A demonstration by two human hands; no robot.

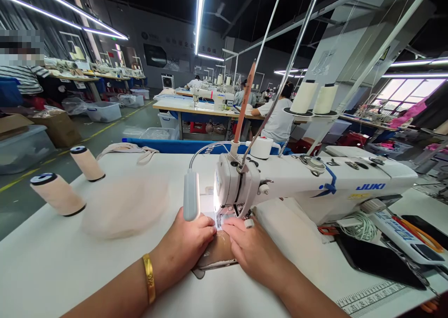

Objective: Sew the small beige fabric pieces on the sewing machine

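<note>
Both my hands meet in front of the needle area of a white sewing machine (336, 180), fingertips close together by the presser foot (220, 219). My left hand (189, 238), below a gold bangle (149, 278), has its fingers curled and its thumb pressed against the index finger. My right hand (250, 245) is closed the same way. They pinch the edge of pale sheer fabric (129, 206), largely hidden by the fingers. More of this fabric (290, 229) spreads right, under the machine arm. A brown, shiny plate (219, 250) shows between the hands. A small lamp (191, 195) lights the needle area.
Two peach thread cones (58, 194) stand at the table's left edge. Right of the machine lie a black phone (378, 259), a coiled pale cord (357, 227) and orange-handled scissors (425, 234). A printed ruler (371, 299) runs along the front right. Co-workers sit at machines behind.
</note>
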